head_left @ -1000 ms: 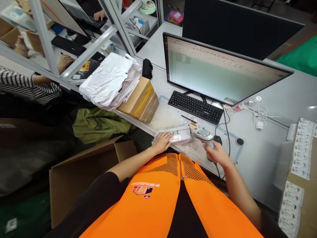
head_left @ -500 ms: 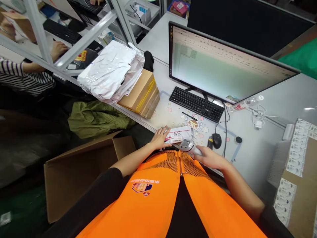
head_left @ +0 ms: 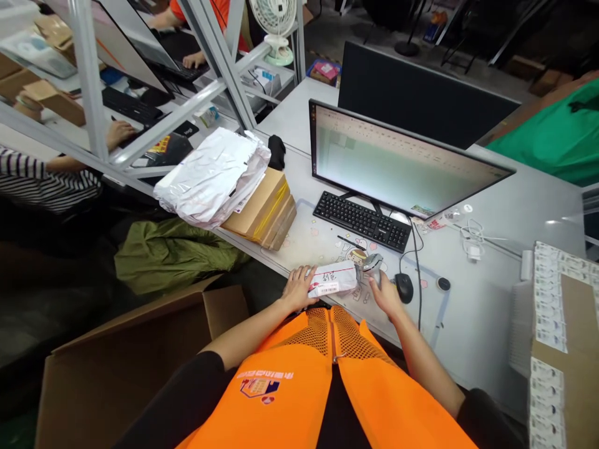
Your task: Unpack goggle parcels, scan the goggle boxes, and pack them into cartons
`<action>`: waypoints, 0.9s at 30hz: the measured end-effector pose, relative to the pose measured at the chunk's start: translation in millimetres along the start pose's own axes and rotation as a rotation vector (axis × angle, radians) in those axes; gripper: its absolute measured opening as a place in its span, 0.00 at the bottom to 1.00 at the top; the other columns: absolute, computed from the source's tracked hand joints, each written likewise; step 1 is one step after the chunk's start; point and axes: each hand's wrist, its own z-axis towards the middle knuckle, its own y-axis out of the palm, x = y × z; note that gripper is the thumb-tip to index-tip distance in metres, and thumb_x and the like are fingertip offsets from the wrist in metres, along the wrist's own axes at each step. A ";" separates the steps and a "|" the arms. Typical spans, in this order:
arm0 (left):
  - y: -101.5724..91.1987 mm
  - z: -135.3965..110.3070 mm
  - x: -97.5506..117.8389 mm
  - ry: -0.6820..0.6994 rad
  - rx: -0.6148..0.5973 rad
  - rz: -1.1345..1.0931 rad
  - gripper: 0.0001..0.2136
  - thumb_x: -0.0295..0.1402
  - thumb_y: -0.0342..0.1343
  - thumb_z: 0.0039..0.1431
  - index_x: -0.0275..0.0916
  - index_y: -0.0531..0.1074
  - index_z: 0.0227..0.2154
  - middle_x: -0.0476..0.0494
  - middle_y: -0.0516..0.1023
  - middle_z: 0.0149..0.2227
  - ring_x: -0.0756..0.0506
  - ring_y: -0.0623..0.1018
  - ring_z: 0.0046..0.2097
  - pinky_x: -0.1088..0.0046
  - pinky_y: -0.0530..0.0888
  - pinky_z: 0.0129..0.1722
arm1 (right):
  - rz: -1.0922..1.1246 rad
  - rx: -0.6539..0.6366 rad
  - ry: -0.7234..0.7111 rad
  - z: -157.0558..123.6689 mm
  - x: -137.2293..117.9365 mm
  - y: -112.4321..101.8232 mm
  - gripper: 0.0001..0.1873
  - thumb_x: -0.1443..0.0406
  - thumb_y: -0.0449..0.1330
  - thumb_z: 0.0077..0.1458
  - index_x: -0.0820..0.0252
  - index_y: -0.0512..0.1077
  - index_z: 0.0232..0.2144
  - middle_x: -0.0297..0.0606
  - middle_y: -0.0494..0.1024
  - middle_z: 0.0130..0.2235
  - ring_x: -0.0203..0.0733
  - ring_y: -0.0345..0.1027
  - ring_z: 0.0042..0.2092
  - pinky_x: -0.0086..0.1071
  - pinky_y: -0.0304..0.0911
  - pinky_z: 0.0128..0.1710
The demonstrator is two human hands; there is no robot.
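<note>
A small white plastic parcel with a barcode label lies at the near edge of the desk. My left hand rests on its left end, fingers curled against it. My right hand is wrapped around the handle of a grey barcode scanner, whose head sits just right of the parcel. A black mouse lies right beside my right hand.
A black keyboard and a lit monitor stand behind the parcel. Silver mailer bags rest on taped cardboard boxes at the left. An open carton sits below the desk. Label sheets lie on the right. Another person's hand works beyond the rack.
The scanner went over the parcel's near edge, then back to its right side, head now upright. My left hand stayed on the parcel. The view tilted up.
</note>
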 end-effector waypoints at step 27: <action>6.0 3.1 -19.9 -0.130 0.087 -0.026 0.48 0.48 0.68 0.58 0.39 0.54 0.77 0.27 0.68 0.67 0.28 0.69 0.66 0.51 0.67 0.64 | 0.012 0.102 0.280 164.3 -16.6 -39.8 0.30 0.65 0.59 0.66 0.72 0.69 0.67 0.64 0.81 0.58 0.59 0.77 0.61 0.43 0.68 0.60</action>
